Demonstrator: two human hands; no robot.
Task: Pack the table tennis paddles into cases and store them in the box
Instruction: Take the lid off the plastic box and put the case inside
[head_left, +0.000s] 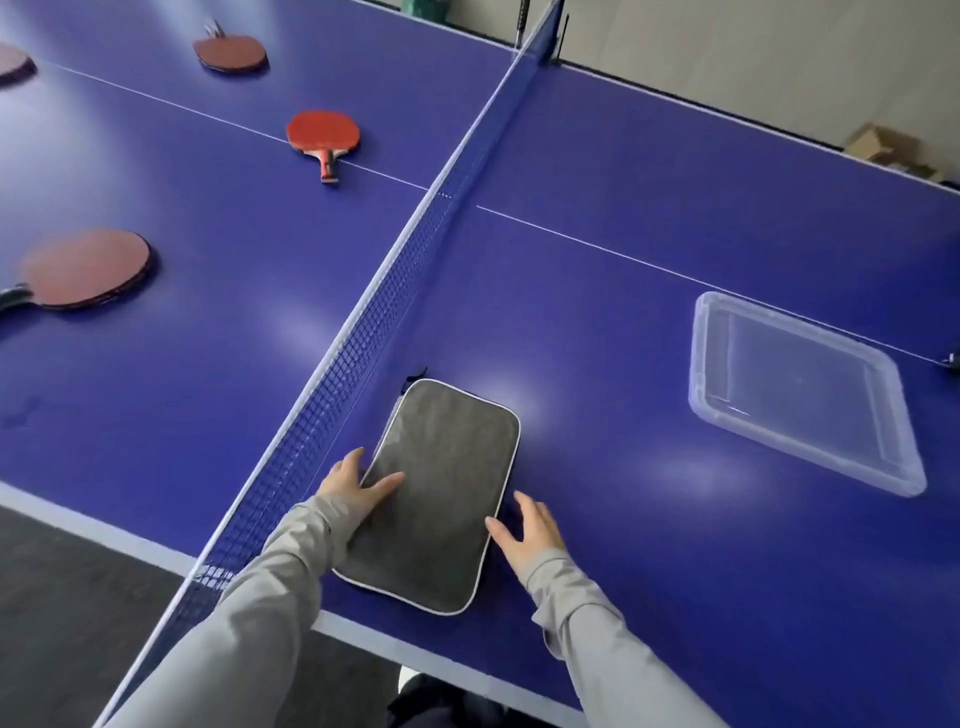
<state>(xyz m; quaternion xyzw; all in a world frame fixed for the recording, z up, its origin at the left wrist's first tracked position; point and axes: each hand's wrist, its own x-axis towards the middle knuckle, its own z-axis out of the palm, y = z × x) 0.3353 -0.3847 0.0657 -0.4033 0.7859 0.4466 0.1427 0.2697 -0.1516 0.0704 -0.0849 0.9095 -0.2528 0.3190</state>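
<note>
- While both hands framed it, a grey zip case (441, 493) lay flat on the blue counter (649, 260), just right of the net (363, 332), its long axis pointing away from the person.
- The left hand (353, 483) rested relaxed on the case's left edge, gripping nothing.
- The right hand (527, 530) touched the right edge with loose, straight fingers.
- A clear plastic box (805, 389) sat further right, nearer the right hand.
- Four paddles, the closest being the nearest paddle (85, 270), lay beyond the net, on the left hand's side.

light: bright, soft | glare: pale patches on table (675, 234) | edges: bowed, slightly blurred
</note>
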